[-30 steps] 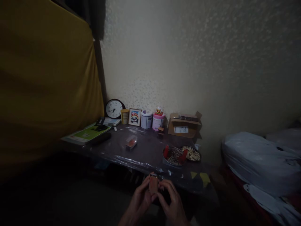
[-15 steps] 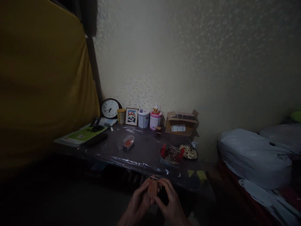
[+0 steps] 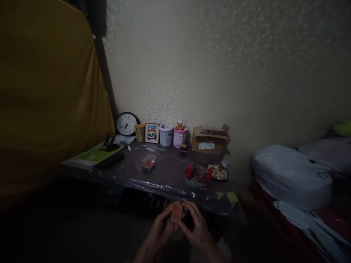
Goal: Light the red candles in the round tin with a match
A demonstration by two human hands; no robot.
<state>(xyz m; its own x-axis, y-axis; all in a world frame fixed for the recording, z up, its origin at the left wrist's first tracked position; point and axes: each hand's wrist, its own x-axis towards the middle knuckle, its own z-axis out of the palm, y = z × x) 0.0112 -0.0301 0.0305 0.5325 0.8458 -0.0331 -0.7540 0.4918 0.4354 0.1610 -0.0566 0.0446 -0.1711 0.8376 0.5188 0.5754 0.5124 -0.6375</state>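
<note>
Orange-brown small rectangular box, lower centre of frame, is gripped by left hand and right hand; dark plastic-covered table sits mid-frame.

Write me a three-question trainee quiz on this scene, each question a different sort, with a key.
1. Multiple choice: who grips the small reddish box? A, left hand only; B, right hand only; C, both hands.
2. True or false: the clock stands left of the framed panda picture as seen here.
3. Fill in: the figurine sits on top of the ____ can.

Key: 1. C, the left hand and right hand together. 2. True. 3. Pink.
</note>
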